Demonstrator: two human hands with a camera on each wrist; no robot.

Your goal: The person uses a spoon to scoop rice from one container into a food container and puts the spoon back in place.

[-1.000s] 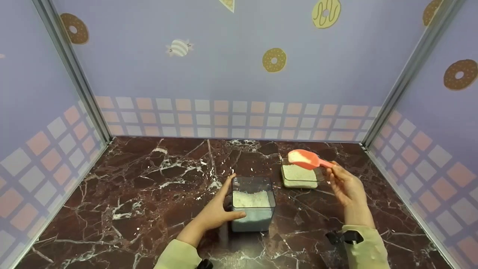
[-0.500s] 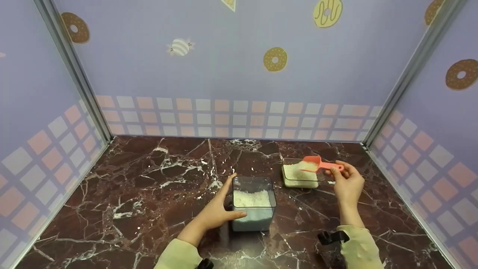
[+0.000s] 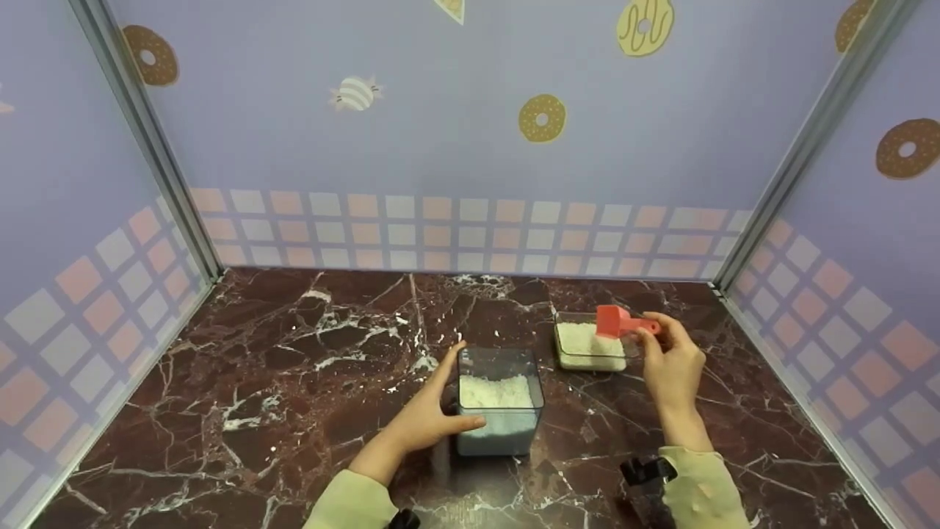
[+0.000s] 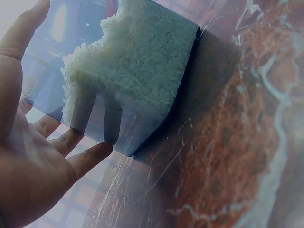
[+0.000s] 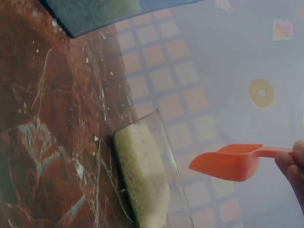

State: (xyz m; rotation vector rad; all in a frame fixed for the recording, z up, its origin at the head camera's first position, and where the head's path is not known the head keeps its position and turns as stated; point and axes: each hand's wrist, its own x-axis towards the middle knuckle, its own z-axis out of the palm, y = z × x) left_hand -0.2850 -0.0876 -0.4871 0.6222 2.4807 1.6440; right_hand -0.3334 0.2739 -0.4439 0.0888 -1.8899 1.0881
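Observation:
My left hand [image 3: 422, 419] holds the left side of a tall clear container [image 3: 499, 433] partly filled with white rice [image 4: 142, 61]. Its thumb lies on the near wall, the other fingers along the left and far side. To the right, my right hand [image 3: 674, 360] pinches the handle of a small orange-red scoop [image 3: 613, 322] between thumb and fingers. The scoop is over a low clear box [image 3: 591, 364] that also holds rice [image 5: 142, 175]. In the right wrist view the scoop [image 5: 228, 164] is apart from that rice, and its inside is mostly hidden.
Loose white grains lie scattered on the dark red marbled tabletop [image 3: 330, 397], some between the two containers. A patterned purple panel [image 3: 440, 147] closes off the back, with side panels [image 3: 866, 294] left and right.
The scoop was tilted over the low box, its rice spilling into the box; now its bowl is turned downward there. The right hand moved slightly left, while the left hand kept its place.

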